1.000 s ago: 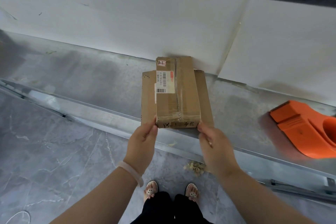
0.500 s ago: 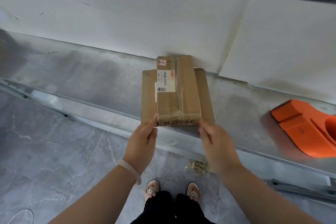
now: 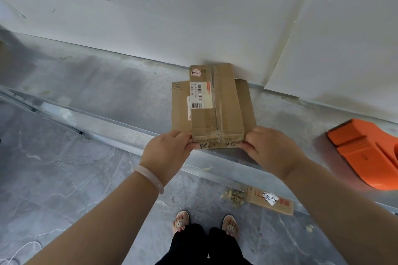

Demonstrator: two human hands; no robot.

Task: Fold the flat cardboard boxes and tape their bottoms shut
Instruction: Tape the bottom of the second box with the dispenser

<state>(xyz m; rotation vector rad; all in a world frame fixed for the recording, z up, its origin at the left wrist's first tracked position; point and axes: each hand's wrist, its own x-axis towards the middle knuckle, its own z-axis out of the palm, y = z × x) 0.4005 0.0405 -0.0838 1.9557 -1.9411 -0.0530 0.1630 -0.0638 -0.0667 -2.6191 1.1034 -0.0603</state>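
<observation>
Grey table [image 3: 103, 97]: left hand [image 3: 165, 154], right hand [image 3: 272, 153] pinch flat box [image 3: 225, 112] corners (fingers [image 3: 253, 133] curled).

Centre frame, the flat brown cardboard box [image 3: 228, 101] is looking matt (tape [image 3: 217, 114] shinier); the orange plastic dispenser [image 3: 364, 153], smooth.

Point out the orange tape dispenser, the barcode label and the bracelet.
orange tape dispenser [image 3: 363, 151]: head view, its orange body.
barcode label [image 3: 201, 94]: head view, middle of the white sticker.
bracelet [image 3: 150, 177]: head view, band on the left wrist.
</observation>
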